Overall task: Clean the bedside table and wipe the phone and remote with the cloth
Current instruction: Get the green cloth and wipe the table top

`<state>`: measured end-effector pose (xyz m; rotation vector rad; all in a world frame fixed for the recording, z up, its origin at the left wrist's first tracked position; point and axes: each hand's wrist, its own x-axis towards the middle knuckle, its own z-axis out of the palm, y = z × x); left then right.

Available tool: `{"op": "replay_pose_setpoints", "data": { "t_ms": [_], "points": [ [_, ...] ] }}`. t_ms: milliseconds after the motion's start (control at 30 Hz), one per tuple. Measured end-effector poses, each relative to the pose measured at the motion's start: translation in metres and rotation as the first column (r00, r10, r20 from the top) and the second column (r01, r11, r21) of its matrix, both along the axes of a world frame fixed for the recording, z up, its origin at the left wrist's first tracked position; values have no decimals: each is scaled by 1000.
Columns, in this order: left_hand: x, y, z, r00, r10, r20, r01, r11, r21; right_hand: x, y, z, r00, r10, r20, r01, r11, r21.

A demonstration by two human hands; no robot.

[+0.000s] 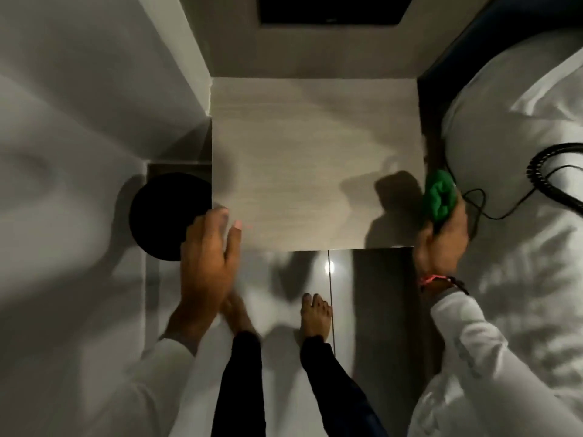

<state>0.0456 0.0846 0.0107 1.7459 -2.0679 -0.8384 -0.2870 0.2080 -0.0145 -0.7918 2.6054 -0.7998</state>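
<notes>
The desk [303, 159] is a pale wood-grain top seen from above, with shadows across it. The left hand [206, 257] is at its near left corner, fingers spread apart and holding nothing. The right hand [443, 244] is at the desk's right edge, beside the bed [520, 247], clamped on a bunched green cloth [439, 197]. A black coiled cord [542, 171] lies on the white bedding. A round black bin [167, 216] sits left of the desk.

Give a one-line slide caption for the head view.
Right hand grips green cloth beside bedside table; left hand open at its corner.
</notes>
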Motion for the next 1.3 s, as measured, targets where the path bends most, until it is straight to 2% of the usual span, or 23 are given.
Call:
{"op": "replay_pose_setpoints", "data": {
  "t_ms": [67, 100, 167, 233, 300, 400, 467, 600, 700, 767, 900, 1000, 1067, 1167, 1300],
  "points": [
    [22, -27, -16, 981, -26, 192, 54, 989, -139, 10, -12, -32, 989, 132, -66, -111, 962, 248],
    [30, -38, -23, 966, -30, 256, 78, 981, -178, 23, -16, -46, 979, 159, -131, -99, 922, 374],
    [46, -54, -35, 926, -65, 372, 153, 966, -210, 62, -28, -63, 941, 220, -256, -72, 872, 484],
    [62, -68, -48, 882, -121, 455, 230, 954, -193, 111, -47, -72, 919, 297, -258, -146, 866, 478],
    [75, -80, -55, 872, -173, 459, 275, 947, -166, 167, -70, -78, 888, 392, -240, -262, 860, 437],
    [100, -102, -58, 880, -159, 447, 262, 948, -178, 245, -122, -81, 838, 491, -236, -380, 838, 392],
    [113, -113, -58, 882, -137, 452, 243, 952, -185, 262, -152, -79, 835, 503, -224, -407, 838, 365],
    [114, -128, -57, 837, -197, 511, 331, 925, -185, 230, -176, -77, 826, 509, -242, -437, 850, 295],
    [100, -135, -59, 834, -218, 507, 359, 912, -198, 171, -180, -76, 836, 495, -237, -403, 847, 347],
    [89, -141, -60, 836, -228, 498, 367, 909, -199, 110, -172, -73, 898, 384, -214, -266, 862, 431],
    [72, -148, -66, 846, -245, 474, 355, 922, -157, -12, -124, -56, 982, -6, -190, 103, 857, 506],
    [67, -154, -70, 855, -249, 454, 342, 930, -132, -36, -132, -56, 978, -132, -164, 196, 852, 486],
    [71, -156, -71, 858, -251, 448, 346, 927, -144, -24, -152, -61, 961, -178, -211, 258, 849, 462],
    [82, -160, -71, 861, -236, 451, 359, 909, -211, 4, -183, -68, 949, -87, -304, 230, 851, 472],
    [92, -171, -67, 859, -186, 477, 349, 895, -278, 48, -242, -72, 941, 122, -314, 24, 905, 424]
  ]
}}
